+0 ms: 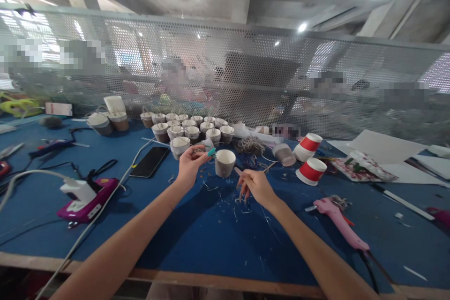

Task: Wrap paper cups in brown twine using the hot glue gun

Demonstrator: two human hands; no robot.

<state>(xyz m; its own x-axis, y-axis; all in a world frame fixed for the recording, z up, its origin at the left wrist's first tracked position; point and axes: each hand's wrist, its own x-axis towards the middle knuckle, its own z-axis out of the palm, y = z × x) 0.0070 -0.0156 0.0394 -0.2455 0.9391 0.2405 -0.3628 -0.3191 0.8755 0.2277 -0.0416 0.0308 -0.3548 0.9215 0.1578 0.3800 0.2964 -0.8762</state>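
Note:
My left hand (190, 164) is curled shut around a small tool with a teal tip (211, 152), held just left of a grey-wrapped paper cup (225, 162) standing on the blue table (211, 239). To the right of the cup and slightly nearer me, my right hand (253, 184) points its fingers down at the table, pinched on something thin that I cannot make out. Short thin scraps lie scattered around both hands.
Several wrapped cups (191, 127) cluster behind. Red-and-white cups (311, 170) stand right, next to a pink glue gun (337, 218). A black phone (149, 161), a magenta device with a white plug (86, 197) and cables lie left. A perforated metal screen (246, 75) backs the table; people sit beyond it.

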